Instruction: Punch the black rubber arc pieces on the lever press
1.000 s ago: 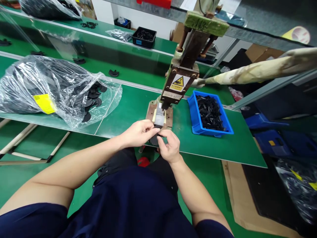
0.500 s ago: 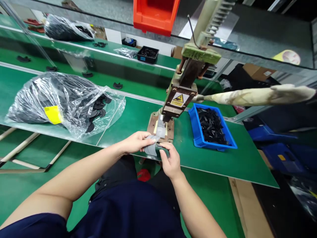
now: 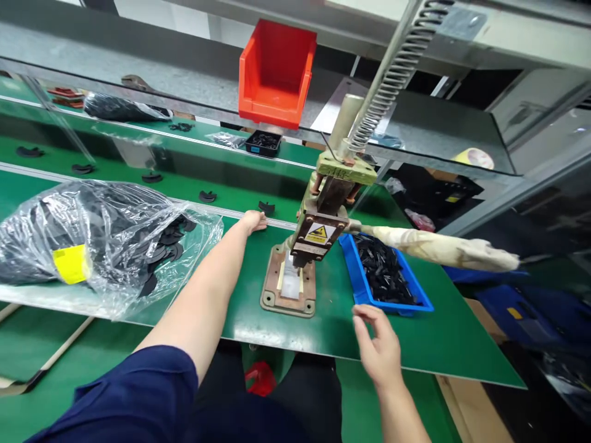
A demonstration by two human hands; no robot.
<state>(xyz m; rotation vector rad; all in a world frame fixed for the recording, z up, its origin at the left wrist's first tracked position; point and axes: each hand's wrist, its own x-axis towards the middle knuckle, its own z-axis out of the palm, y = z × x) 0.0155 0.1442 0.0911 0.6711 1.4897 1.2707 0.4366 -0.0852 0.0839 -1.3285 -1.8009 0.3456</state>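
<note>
Stretched out over the far edge of the green bench, my left hand (image 3: 255, 221) has its fingers extended and appears to hold nothing. Just beyond those fingertips lies a black curved part (image 3: 266, 208) on the green strip behind the bench. My right hand (image 3: 378, 344) hovers near the front corner of a blue bin (image 3: 353, 271), thumb apart from its loosely bent fingers, with nothing in it. Small black pieces (image 3: 383, 271) fill the bin. Between the hands stands a hand press (image 3: 318, 237) with a warning label, bolted to a brown base plate (image 3: 268, 289).
A clear plastic bag (image 3: 96, 215) of black curved parts spills open on the left. More such parts (image 3: 207, 196) lie spaced along the strip behind. The press's wrapped lever (image 3: 443, 246) sticks out to the right. Overhead, a red bin (image 3: 277, 114) sits on a shelf.
My hands have parted from the curved part they held before the press. The left has reached forward, the right moved toward the blue bin. Another curved part now lies on the strip.
</note>
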